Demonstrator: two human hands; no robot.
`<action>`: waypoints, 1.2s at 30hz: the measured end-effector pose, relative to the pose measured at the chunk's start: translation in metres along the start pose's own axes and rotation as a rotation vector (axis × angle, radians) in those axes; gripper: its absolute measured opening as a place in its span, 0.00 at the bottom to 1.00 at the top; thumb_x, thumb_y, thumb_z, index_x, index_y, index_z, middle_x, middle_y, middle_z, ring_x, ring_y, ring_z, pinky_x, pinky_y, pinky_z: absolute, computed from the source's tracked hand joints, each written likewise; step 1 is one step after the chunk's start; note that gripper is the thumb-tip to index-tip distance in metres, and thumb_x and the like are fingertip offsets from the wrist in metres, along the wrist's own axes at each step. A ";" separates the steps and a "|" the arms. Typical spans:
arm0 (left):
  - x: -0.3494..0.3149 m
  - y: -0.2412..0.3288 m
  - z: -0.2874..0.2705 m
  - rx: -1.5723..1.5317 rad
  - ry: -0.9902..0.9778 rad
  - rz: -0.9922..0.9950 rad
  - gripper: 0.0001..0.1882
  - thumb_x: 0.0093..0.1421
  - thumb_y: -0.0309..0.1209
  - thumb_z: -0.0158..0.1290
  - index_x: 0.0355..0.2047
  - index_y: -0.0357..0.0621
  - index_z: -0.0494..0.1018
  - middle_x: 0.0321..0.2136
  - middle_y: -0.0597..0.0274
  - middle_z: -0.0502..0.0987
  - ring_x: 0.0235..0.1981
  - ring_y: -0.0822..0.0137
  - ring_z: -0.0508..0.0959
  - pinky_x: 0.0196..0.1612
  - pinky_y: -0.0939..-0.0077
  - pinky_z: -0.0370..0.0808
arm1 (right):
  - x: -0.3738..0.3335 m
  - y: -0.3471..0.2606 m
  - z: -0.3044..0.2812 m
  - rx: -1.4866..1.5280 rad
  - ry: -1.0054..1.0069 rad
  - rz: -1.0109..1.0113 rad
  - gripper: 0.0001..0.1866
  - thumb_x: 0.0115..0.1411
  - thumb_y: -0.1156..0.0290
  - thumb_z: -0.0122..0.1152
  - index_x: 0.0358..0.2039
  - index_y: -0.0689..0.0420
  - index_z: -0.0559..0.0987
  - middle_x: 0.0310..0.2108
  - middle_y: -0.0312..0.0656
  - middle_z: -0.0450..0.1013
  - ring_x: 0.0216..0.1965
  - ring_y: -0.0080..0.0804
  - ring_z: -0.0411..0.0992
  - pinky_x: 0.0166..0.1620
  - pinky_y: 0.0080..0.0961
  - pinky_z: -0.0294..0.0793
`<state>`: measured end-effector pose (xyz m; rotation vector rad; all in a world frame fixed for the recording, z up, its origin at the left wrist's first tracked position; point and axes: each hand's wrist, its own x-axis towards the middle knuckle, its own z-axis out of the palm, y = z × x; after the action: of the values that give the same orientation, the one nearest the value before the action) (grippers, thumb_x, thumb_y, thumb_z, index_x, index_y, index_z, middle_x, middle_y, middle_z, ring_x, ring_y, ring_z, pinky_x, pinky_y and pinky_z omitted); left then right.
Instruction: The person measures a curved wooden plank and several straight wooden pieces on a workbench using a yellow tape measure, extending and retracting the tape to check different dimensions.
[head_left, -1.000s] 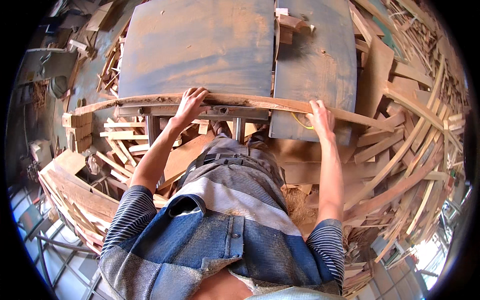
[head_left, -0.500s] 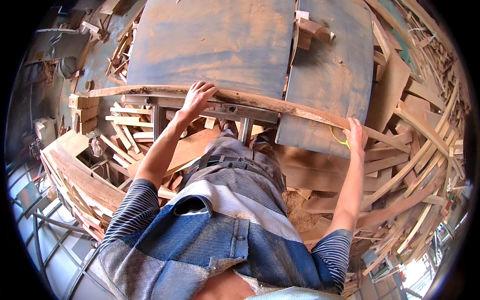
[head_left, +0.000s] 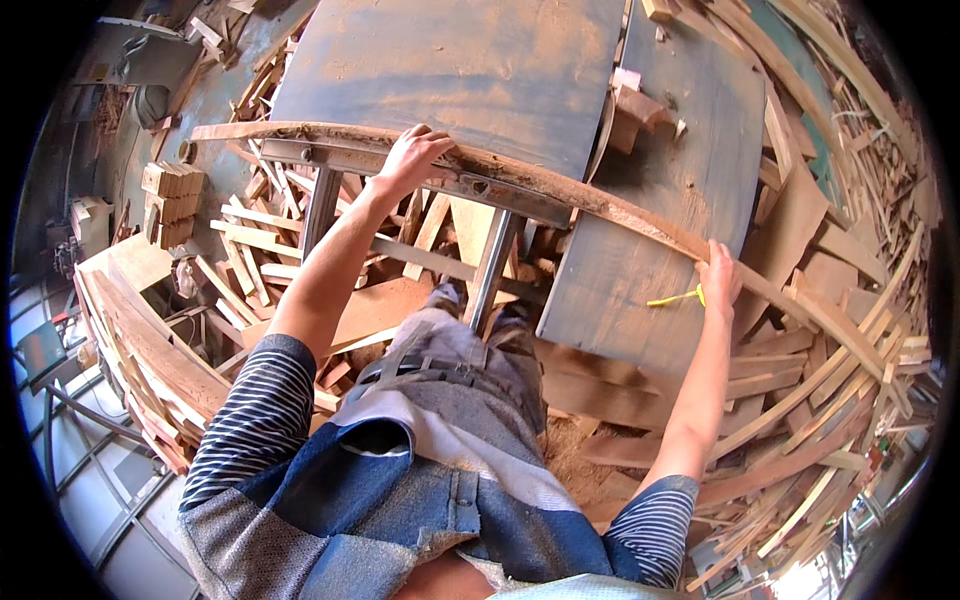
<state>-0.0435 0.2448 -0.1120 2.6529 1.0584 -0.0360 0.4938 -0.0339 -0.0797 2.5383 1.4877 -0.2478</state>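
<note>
A long, narrow wooden board [head_left: 560, 185] with a rough, bark-like edge lies along the front edge of a dusty metal machine table [head_left: 450, 60]. Its left end sticks out past the table's corner, and its right part crosses a lower side panel [head_left: 640, 250]. My left hand [head_left: 415, 160] rests over the board left of its middle, fingers curled across the top. Farther right, my right hand [head_left: 718, 275] grips the board near that end. A thin yellow strip-like thing [head_left: 675, 298] pokes out at this hand; its kind is unclear.
Wood offcuts [head_left: 640, 115] sit between table and panel. Stacked blocks [head_left: 172, 205] stand at the left. Piles of boards [head_left: 150, 340] lie at the left, and curved strips [head_left: 850, 370] crowd the right. Table legs [head_left: 495, 270] rise before my feet, with sawdust [head_left: 570, 460] below.
The view has shifted, so the table and board appear more tilted and higher up. Both hands stay on the board. The yellow thing has swung to point left.
</note>
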 end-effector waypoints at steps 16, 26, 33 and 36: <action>0.058 -0.027 -0.002 0.017 0.036 0.072 0.32 0.46 0.48 0.70 0.49 0.46 0.77 0.47 0.63 0.80 0.51 0.57 0.76 0.59 0.62 0.71 | 0.032 0.000 -0.004 -0.027 0.014 -0.048 0.28 0.56 0.68 0.72 0.58 0.53 0.75 0.54 0.45 0.75 0.49 0.50 0.78 0.48 0.45 0.78; 0.089 -0.032 -0.007 0.025 0.105 0.047 0.24 0.47 0.47 0.71 0.39 0.46 0.78 0.38 0.61 0.82 0.45 0.57 0.79 0.57 0.62 0.69 | -0.038 0.010 0.004 -0.083 -0.012 -0.170 0.27 0.55 0.70 0.71 0.56 0.52 0.74 0.54 0.44 0.74 0.46 0.51 0.78 0.44 0.44 0.80; 0.049 -0.024 -0.003 0.017 0.061 0.009 0.28 0.49 0.47 0.70 0.44 0.44 0.77 0.42 0.58 0.82 0.49 0.56 0.79 0.59 0.62 0.69 | -0.145 -0.024 0.001 0.039 -0.060 -0.136 0.27 0.55 0.74 0.69 0.56 0.54 0.74 0.58 0.44 0.72 0.48 0.51 0.77 0.46 0.44 0.80; 0.027 -0.013 0.006 0.002 0.065 0.024 0.31 0.50 0.47 0.69 0.49 0.42 0.76 0.47 0.57 0.81 0.52 0.54 0.77 0.61 0.61 0.68 | -0.167 -0.032 0.010 0.121 -0.050 -0.041 0.29 0.54 0.78 0.66 0.59 0.54 0.74 0.64 0.44 0.68 0.53 0.52 0.76 0.51 0.45 0.78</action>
<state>-0.0322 0.2705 -0.1249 2.6843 1.0472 0.0543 0.3846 -0.1615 -0.0517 2.5742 1.5522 -0.4163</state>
